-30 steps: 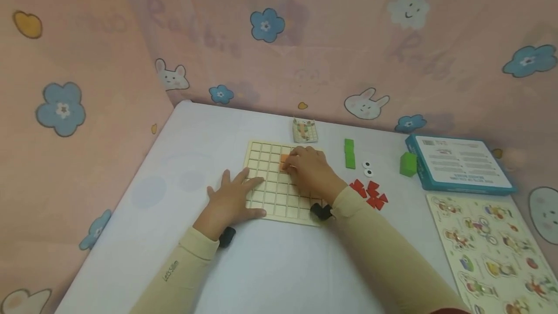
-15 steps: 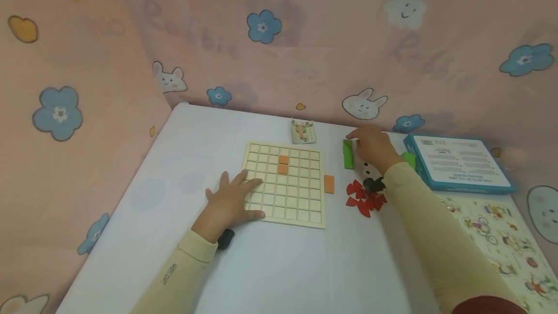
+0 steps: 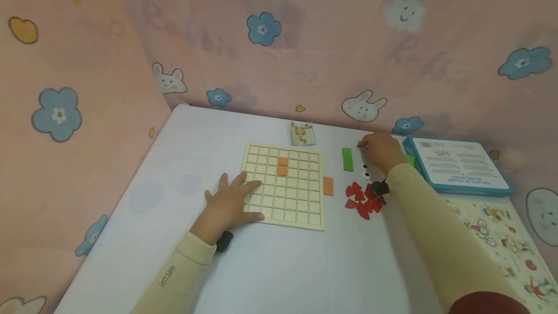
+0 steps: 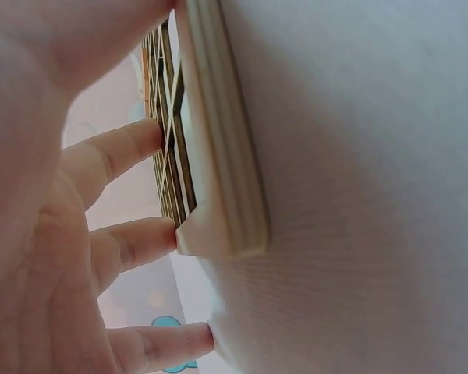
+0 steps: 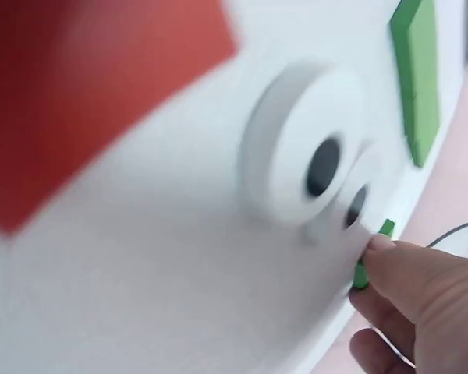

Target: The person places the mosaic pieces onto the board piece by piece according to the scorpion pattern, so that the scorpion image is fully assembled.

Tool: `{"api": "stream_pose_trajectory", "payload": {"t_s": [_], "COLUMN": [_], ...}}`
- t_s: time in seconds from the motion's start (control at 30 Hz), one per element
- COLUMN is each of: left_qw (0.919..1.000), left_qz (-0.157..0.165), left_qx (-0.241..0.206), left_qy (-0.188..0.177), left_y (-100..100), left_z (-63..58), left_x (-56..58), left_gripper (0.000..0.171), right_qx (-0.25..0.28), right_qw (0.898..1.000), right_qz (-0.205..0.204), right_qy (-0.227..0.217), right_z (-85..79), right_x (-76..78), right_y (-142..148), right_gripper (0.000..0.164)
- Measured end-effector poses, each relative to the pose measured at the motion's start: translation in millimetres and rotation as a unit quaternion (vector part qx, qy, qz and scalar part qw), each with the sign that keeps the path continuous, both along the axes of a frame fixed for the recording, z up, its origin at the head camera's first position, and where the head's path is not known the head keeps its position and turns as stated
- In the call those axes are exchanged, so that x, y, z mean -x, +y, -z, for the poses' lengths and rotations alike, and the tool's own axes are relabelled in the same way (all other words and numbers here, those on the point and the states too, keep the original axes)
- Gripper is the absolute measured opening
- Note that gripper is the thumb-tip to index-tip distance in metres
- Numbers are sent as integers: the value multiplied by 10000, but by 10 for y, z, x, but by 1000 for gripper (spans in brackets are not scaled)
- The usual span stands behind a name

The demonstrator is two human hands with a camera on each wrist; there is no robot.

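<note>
My left hand (image 3: 227, 203) lies with fingers spread at the left edge of a pale wooden grid board (image 3: 301, 206). In the left wrist view, fingertips (image 4: 157, 234) touch the board's rim and another reaches the cloth. Two orange square tiles (image 3: 283, 166) sit in the board's upper middle cells. Beyond the board to the right, my right hand (image 3: 384, 153) pinches a small green tile (image 5: 361, 274) between thumb and finger. It is beside the remaining green tiles (image 3: 347, 159) and just past two white discs with black centres (image 3: 365, 175).
An orange rectangle (image 3: 328, 186) lies at the board's right edge. Several red wedge pieces (image 3: 363, 211) are scattered nearer. A small picture card (image 3: 302, 134) is behind the board. At right are a teal-edged box (image 3: 462, 164), a green block (image 3: 410, 160) and a picture board (image 3: 514, 241).
My right hand left the orange tiles on the board and moved right to the green row. It has taken one green tile off its far end. My left hand stayed put.
</note>
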State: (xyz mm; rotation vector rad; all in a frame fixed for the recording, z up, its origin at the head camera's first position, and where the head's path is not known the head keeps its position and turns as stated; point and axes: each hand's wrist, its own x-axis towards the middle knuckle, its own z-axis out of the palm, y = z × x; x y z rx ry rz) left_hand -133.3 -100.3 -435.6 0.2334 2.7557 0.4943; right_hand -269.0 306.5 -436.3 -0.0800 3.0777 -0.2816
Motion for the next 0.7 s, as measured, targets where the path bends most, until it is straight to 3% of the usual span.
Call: {"api": "stream_pose_trajectory", "payload": {"t_s": [0.4,0.6,0.7], "left_qw": [10000,10000,10000], "left_qz": [29,3,11], "left_qx": [10,10,-16], "left_qy": [21,63,77], "left_y": [-5,-8,-3], "left_z": [-2,-9,-15], "left_x": [-18,-23,-20], "left_gripper": [87,87,86], "right_qx": [496,416,275], "right_qw": [9982,9985,9965], "right_qz": [-76,-322,-779], "right_qy": [325,168,148], "right_z": [-80,-148,-181], "right_x": [-23,-10,-46], "right_y": [-69,-497,-769], "right_gripper": [22,22,20]}}
